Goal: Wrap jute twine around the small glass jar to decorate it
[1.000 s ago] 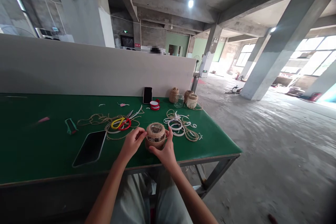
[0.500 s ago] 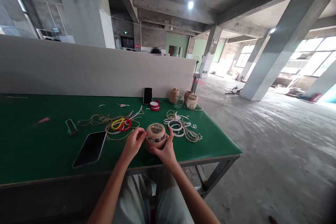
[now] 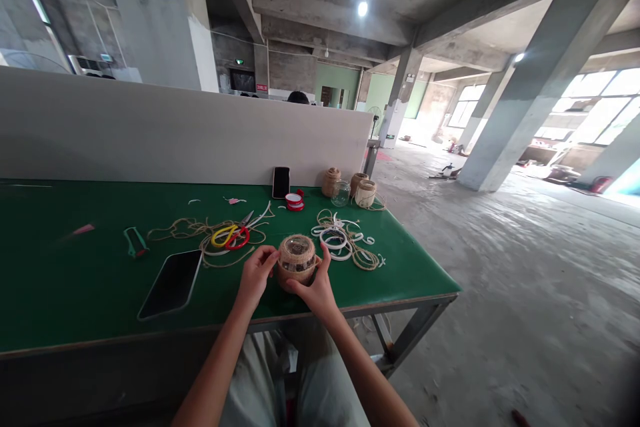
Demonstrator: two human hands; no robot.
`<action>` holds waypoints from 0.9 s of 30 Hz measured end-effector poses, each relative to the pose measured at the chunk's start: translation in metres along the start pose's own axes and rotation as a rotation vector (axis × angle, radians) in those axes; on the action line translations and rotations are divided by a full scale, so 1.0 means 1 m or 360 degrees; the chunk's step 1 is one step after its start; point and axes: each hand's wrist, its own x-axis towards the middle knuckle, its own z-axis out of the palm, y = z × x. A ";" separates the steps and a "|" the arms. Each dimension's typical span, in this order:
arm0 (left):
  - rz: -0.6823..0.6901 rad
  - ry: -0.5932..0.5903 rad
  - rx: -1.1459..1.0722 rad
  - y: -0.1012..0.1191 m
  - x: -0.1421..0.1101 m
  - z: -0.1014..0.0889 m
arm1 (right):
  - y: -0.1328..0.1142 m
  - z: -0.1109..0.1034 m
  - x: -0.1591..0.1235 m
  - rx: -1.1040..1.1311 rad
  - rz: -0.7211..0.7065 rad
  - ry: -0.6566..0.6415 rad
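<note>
The right hand (image 3: 319, 290) clasps the twine-wrapped glass jar (image 3: 297, 275); left hand (image 3: 256, 273) touches its side, hold unclear; front table edge (image 3: 400, 303) near, green tabletop (image 3: 410, 273) rightward.

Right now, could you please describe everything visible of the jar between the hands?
The squat jar looks like clear glass, wrapped in brown, fibrous cord except its round top and a band below. It seems to rest level on the green table, left hand at its left side, right hand around its right.

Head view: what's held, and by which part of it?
Twine-wrapped glass jar: right hand grips its right side and near wall. Left hand is at its left side; whether it grips can't be told.
</note>
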 end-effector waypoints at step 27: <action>0.0247 0.0460 0.0775 0.028 -0.031 0.018 | 0.000 -0.002 -0.001 -0.0254 -0.0027 -0.0006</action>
